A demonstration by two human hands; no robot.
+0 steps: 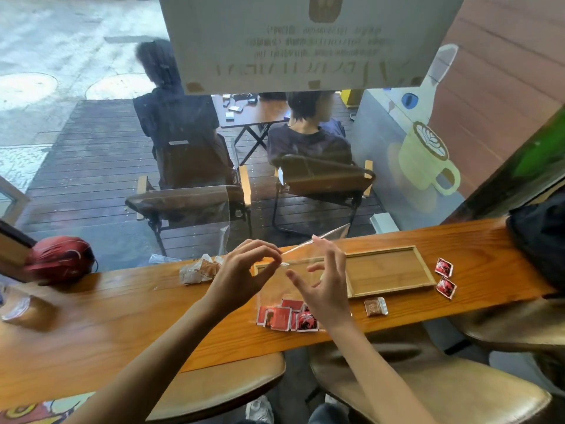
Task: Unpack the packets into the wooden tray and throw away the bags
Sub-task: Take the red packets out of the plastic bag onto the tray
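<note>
- Second bag of pale packets lay unopened on the counter, left of both hands.
- Left hand pinched the clear bag's rim; a slip would likely drop it.
- Red packets sagged at the bag's bottom, short of the wooden tray; they could spill onto the counter.
- Right hand hovered with fingers spread, gripping nothing.

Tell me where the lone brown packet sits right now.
In the head view, the brown packet lies on the wooden counter, just in front of the wooden tray, right of the right hand.
</note>
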